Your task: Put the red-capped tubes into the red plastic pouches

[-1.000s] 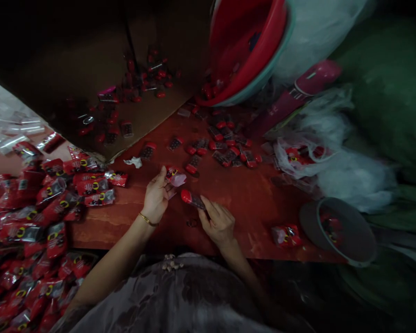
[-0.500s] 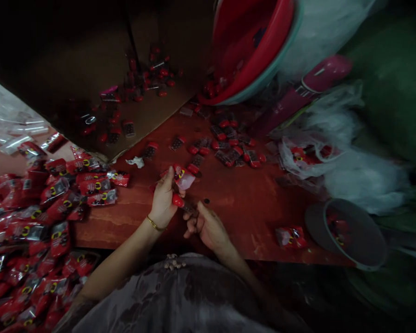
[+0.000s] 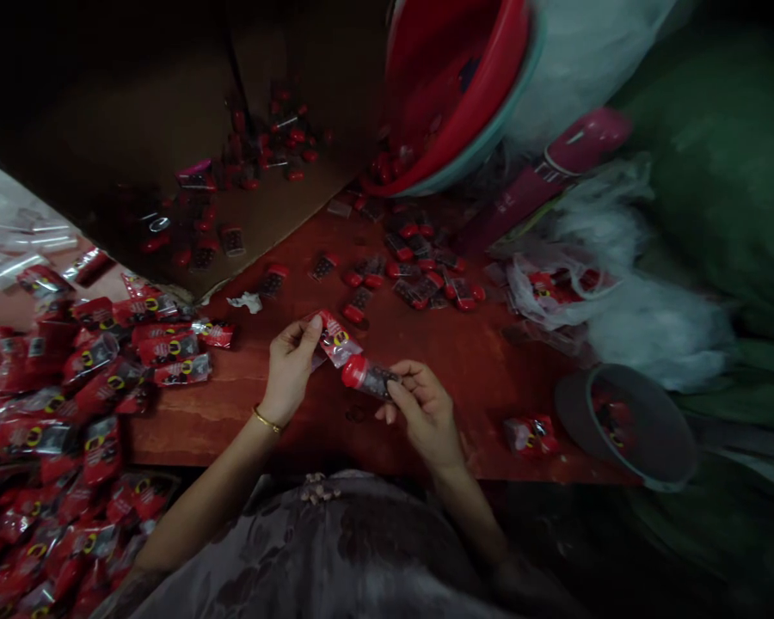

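My left hand (image 3: 288,368), with a thin bangle at the wrist, pinches a small red printed sachet (image 3: 337,337) by its edge, mouth toward the right. My right hand (image 3: 422,411) grips a little clear tube with a red cap (image 3: 369,376); the cap end touches the sachet's opening. Both hands hover just above a reddish-brown table (image 3: 464,361). More red-capped tubes (image 3: 419,275) lie scattered on the table beyond the hands.
A heap of filled red sachets (image 3: 70,404) covers the left side. A cardboard box (image 3: 187,172) with more tubes stands behind. A tilted red basin (image 3: 451,86) is at the back, white plastic bags (image 3: 625,292) at the right, a grey bowl (image 3: 625,425) and one lone sachet (image 3: 530,434) at front right.
My right hand moved right and up, bringing the capped tube from below my left hand to the sachet's mouth. My left hand turned the sachet toward it.
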{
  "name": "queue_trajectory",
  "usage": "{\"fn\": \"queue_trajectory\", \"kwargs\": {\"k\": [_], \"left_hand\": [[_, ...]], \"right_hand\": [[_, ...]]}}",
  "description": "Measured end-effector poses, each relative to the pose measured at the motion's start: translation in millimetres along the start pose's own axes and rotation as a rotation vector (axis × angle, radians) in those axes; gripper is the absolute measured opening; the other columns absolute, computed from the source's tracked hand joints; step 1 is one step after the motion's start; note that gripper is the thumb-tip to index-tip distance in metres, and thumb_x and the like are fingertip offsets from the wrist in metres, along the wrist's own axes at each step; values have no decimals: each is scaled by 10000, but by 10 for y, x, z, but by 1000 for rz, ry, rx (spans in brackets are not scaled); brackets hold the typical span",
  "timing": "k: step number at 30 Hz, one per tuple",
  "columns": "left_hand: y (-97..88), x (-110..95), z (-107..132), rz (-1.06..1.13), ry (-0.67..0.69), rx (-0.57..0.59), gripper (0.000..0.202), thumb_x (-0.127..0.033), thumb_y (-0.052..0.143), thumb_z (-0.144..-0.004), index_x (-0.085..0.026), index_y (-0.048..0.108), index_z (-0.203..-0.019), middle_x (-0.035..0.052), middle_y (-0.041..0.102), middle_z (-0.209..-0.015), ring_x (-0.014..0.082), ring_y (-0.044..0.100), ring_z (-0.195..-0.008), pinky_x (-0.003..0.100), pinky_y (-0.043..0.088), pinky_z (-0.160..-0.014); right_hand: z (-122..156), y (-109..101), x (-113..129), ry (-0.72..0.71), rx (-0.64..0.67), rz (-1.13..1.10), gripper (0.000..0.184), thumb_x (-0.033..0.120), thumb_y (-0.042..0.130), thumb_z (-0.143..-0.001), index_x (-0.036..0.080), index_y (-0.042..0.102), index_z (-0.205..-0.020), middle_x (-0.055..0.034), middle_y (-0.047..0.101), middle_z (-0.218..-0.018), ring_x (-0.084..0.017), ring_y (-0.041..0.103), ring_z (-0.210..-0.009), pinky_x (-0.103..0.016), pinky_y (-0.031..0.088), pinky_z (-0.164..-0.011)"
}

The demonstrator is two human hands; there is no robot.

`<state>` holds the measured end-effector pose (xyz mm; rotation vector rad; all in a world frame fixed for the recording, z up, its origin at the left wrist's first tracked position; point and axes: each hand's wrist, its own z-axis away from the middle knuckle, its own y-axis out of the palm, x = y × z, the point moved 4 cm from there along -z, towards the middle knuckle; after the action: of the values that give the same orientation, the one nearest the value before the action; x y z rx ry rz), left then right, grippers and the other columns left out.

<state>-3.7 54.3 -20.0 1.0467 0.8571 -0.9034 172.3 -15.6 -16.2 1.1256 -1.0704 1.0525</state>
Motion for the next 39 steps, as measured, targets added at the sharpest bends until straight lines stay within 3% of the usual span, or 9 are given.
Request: {"fn": "queue_trajectory", "kwargs": {"k": [6, 13, 18, 23, 28, 34, 36, 39], "left_hand": [[-38, -1, 43, -167, 52, 52, 353, -495, 679, -708, -157, 601, -643, -41, 527, -602, 60, 441, -519, 168, 369, -474], [48, 60, 99, 63, -71, 74, 367, -505, 738, -627, -161, 653, -725, -11, 633, -693, 83, 547, -584, 196, 463, -563], [132, 91, 143, 44, -56, 144, 338, -303, 847, -506, -145, 677, -752, -9, 677, -733, 92, 575, -652, 211, 474, -668], [167, 142, 192, 120, -206, 164, 404, -311, 858, -471, -144, 692, -799, 15, 704, -758, 109, 601, -645, 237, 487, -666], [180, 223, 265, 155, -168, 60, 360, -350, 837, -517, -142, 675, -762, 16, 703, -730, 103, 615, -629, 221, 482, -643], [242, 334, 341, 244, -122, -82, 381, -360, 835, -516, -142, 625, -746, -9, 678, -650, 79, 588, -553, 194, 462, -570], [246, 337, 347, 254, -127, -94, 404, -373, 835, -514, -145, 617, -766, -31, 646, -596, 63, 548, -491, 174, 427, -503], [245, 322, 337, 235, -148, -33, 375, -415, 796, -582, -149, 619, -778, -51, 599, -549, 44, 481, -426, 157, 365, -424]], "right_hand": [[-18, 30, -40, 13, -15, -25, 146, 293, 637, -795, 208, 560, -887, 89, 549, -568, -51, 488, -378, -196, 501, -440], [-35, 15, -89, -24, -61, 49, 133, 297, 598, -831, 212, 535, -911, 103, 515, -494, -69, 506, -393, -194, 484, -462], [-38, 38, -69, -76, -86, 144, 156, 308, 610, -818, 205, 530, -904, 90, 530, -534, -73, 523, -413, -199, 477, -462], [-27, 67, -78, -173, -158, 207, 164, 315, 595, -829, 211, 522, -933, 83, 537, -558, -78, 530, -429, -197, 465, -456], [-28, 122, -103, -216, -250, 205, 146, 297, 587, -830, 208, 517, -923, 69, 569, -595, -74, 543, -431, -185, 456, -446], [-34, 198, -155, -170, -347, 157, 193, 321, 618, -792, 208, 488, -877, 61, 591, -636, -81, 577, -440, -193, 485, -454], [-60, 227, -169, -94, -252, 130, 206, 347, 621, -786, 210, 486, -859, 63, 591, -622, -84, 570, -426, -194, 478, -436], [-98, 281, -158, 12, 12, 157, 197, 381, 584, -812, 190, 552, -847, 42, 612, -625, -77, 545, -406, -191, 450, -417]]}}
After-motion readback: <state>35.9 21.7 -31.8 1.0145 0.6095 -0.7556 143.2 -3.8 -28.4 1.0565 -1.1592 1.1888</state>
